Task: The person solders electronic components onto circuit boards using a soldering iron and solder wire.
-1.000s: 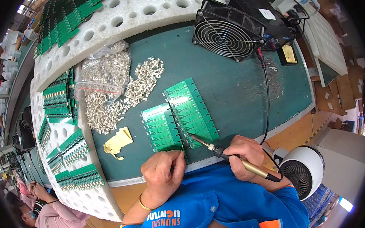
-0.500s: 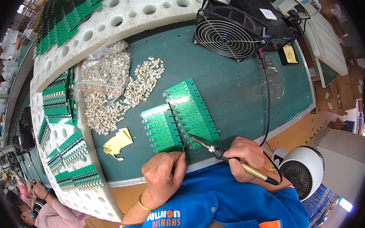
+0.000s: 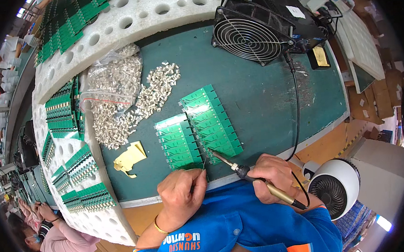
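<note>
Green circuit board panels (image 3: 197,128) lie flat on the dark green worktop (image 3: 264,100), two strips side by side and touching, just ahead of my hands. My right hand (image 3: 270,172) is closed around the gold handle of a soldering iron (image 3: 255,178), whose tip rests at the near edge of the right-hand panel. My left hand (image 3: 180,193) is curled, fingertips pinched on a thin solder wire (image 3: 204,161) that rises to meet the iron's tip.

To the left, a clear plastic bag (image 3: 113,82) lies open on its side, full of small silver metal connectors; more of the same connectors (image 3: 157,92) spill loose across the worktop beside it. A yellow scrap of tape (image 3: 130,157) lies near the panels. White foam trays (image 3: 92,45) with round holes carry rows of more green boards. A black fan (image 3: 247,32) stands at the far edge, tilted toward me.
</note>
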`<state>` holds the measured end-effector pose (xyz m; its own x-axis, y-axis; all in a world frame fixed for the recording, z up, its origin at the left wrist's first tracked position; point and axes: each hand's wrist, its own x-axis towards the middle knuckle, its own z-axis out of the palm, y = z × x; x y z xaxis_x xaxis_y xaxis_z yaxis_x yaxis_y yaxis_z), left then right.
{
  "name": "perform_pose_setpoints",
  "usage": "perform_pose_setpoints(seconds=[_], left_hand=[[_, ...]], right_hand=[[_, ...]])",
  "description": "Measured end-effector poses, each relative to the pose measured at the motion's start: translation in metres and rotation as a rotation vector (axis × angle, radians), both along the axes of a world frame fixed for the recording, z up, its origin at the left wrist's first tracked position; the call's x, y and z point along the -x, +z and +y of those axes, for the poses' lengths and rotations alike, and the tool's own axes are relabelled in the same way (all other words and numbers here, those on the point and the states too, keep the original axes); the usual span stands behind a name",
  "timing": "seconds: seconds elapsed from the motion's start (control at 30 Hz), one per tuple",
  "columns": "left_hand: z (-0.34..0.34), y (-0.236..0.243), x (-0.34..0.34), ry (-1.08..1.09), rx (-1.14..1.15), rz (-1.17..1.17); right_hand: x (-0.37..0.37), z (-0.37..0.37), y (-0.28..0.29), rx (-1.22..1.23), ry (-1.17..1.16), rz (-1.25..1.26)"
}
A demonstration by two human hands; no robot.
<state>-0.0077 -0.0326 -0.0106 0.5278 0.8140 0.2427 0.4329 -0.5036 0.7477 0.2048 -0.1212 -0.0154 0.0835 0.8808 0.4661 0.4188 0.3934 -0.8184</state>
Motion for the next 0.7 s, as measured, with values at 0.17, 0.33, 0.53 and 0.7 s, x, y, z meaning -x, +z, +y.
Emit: perform_pose_setpoints(seconds=[0.17, 0.33, 0.53, 0.7], left_hand=[[-0.0001, 0.0003, -0.0005, 0.01, 0.003, -0.008], [0.0, -0.0013, -0.0006, 0.005, -0.001, -0.01], [0.0006, -0.0017, -0.0013, 0.009, 0.0, -0.012], [0.0007, -0.0027, -0.0021, 0.014, -0.003, -0.017]], right_hand=[[-0.0001, -0.0036, -0.0028, -0.015, 0.019, -0.027], [-0.0002, -0.0048, -0.0025, -0.009, 0.04, -0.028], [0.0004, -0.0049, -0.0019, -0.02, 0.04, -0.033], [0.0002, -0.005, -0.0017, -0.023, 0.036, -0.038]])
